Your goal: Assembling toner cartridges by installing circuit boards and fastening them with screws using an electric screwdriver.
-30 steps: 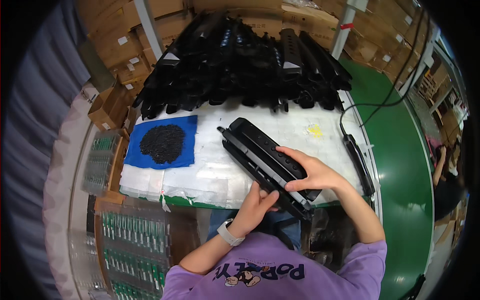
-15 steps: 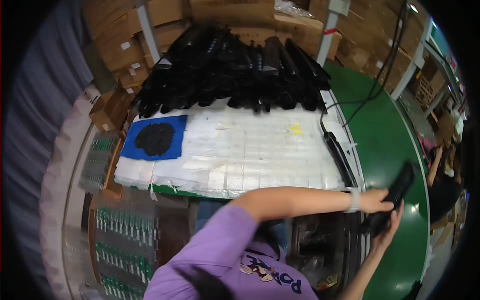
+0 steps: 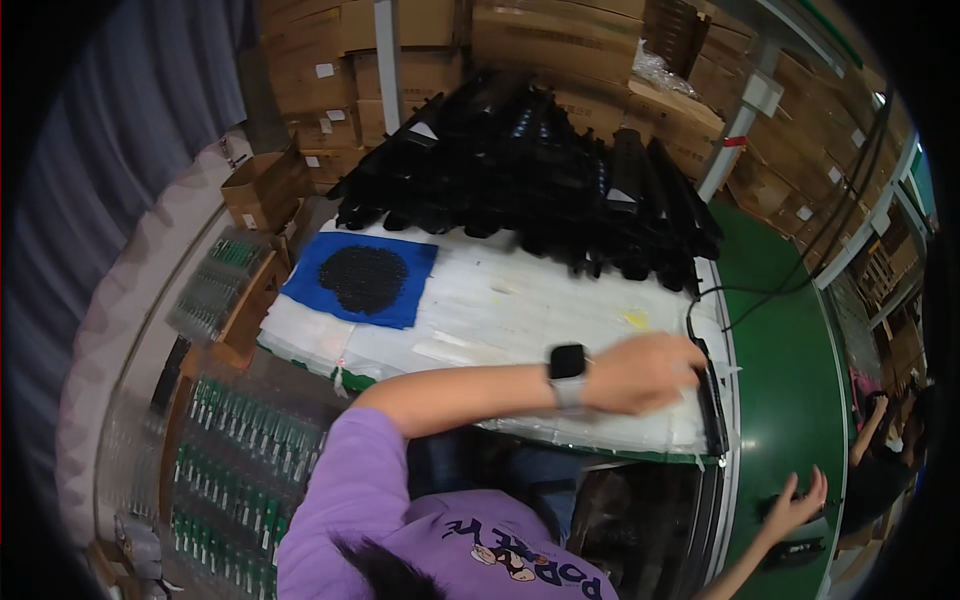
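Housing of black plastic [image 3: 797, 551] lies on the green belt [image 3: 768, 300] beyond the right edge of the bench, partly hidden by the right hand [image 3: 797, 510]. That hand's thumb and fingers are spread apart and grip nothing visible; whether they touch the housing I cannot tell. The belt's position alongside probably lets a piece be set down without leaving the seat.

The left hand [image 3: 640, 375], a watch [image 3: 568, 365] at its wrist, hangs over the white-covered bench [image 3: 560, 300] near a corded handheld tool [image 3: 714, 410]. Motion blurs it, so I cannot tell whether its fingers are together or apart, or whether they meet the tool, likely an electric screwdriver. The tool lies along the bench's right edge, presumably for easy grasping and to keep its cable [image 3: 760, 292] off the middle.

Tiny black parts [image 3: 362, 280], seemingly screws, sit heaped on a blue cloth [image 3: 420, 300], which likely stops them rolling and makes them easy to pick out. More black housings [image 3: 490, 170] are piled along the far side, apparently to free the near surface.
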Action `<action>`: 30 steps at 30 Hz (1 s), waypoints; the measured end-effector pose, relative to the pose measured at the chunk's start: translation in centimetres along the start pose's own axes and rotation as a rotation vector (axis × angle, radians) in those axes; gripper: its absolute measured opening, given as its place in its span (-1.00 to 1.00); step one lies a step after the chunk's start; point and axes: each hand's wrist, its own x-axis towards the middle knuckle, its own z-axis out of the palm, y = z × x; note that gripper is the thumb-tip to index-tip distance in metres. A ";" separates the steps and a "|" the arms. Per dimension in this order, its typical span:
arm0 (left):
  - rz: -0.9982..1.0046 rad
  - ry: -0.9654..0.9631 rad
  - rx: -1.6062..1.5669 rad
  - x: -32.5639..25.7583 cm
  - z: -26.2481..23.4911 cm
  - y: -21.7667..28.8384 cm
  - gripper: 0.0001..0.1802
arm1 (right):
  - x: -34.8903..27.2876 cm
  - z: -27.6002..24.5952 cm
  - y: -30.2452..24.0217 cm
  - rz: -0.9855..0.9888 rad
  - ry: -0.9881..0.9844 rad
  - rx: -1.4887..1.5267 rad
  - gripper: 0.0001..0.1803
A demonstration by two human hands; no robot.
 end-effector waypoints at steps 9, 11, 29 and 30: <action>-0.428 0.643 0.744 -11.6 -19.8 -2.8 -0.77 | 11.9 6.9 -43.0 -0.236 -0.683 1.270 -0.49; -0.432 0.703 0.766 -13.5 -20.7 -3.6 -0.79 | 14.7 8.0 -50.9 -0.235 -0.769 1.153 -0.35; -0.531 0.716 0.454 -16.3 -18.2 -3.5 -0.92 | 20.9 18.8 -64.2 0.073 -1.073 0.803 -0.44; -0.547 0.727 0.451 -16.4 -18.4 -3.4 -0.91 | 20.7 18.8 -64.5 0.079 -1.079 0.904 -0.48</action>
